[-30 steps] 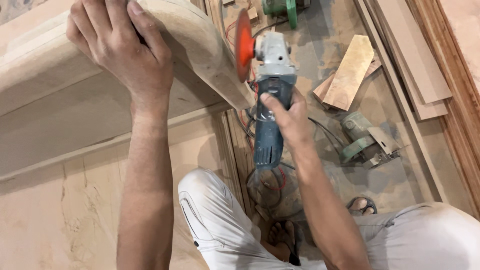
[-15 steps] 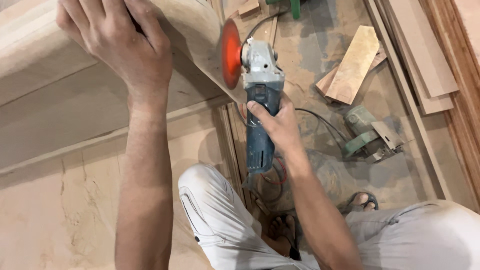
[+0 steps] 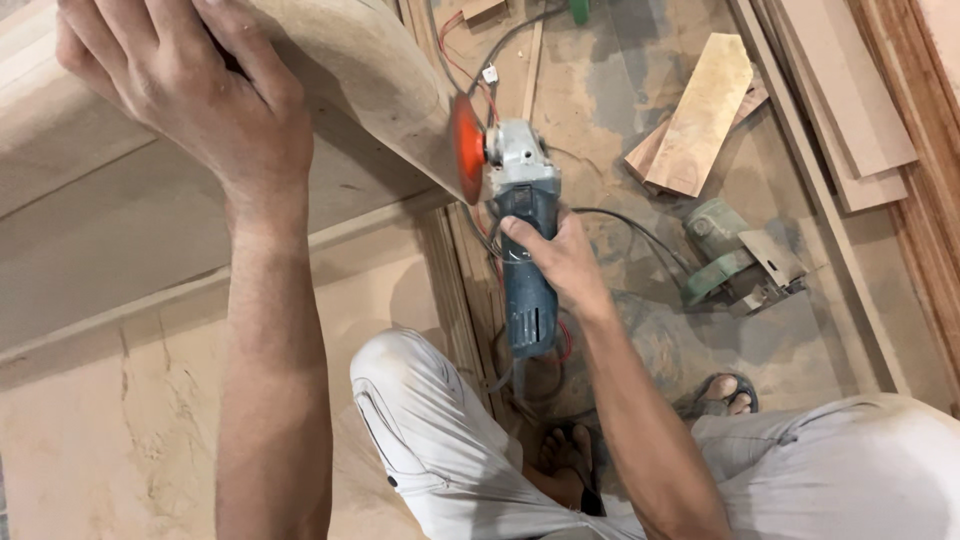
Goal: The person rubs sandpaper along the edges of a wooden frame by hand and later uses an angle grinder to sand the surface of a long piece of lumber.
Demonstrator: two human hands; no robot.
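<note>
Evenly and warmly lit, bright but soft, with no glare anywhere. Faint, diffuse shadows only: one under the curved wood (image 3: pixel 380 90) where it overhangs the board (image 3: pixel 150 250), another on the dusty floor (image 3: pixel 620 110) beside the legs. Sharp across most of the view, slightly smeared at the orange disc (image 3: pixel 466 148), mildly stretched toward the corners.

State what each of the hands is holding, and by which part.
Right hand grips the angle grinder around its blue body, behind the head. Left hand clasps the curved wooden piece over its upper edge.
</note>
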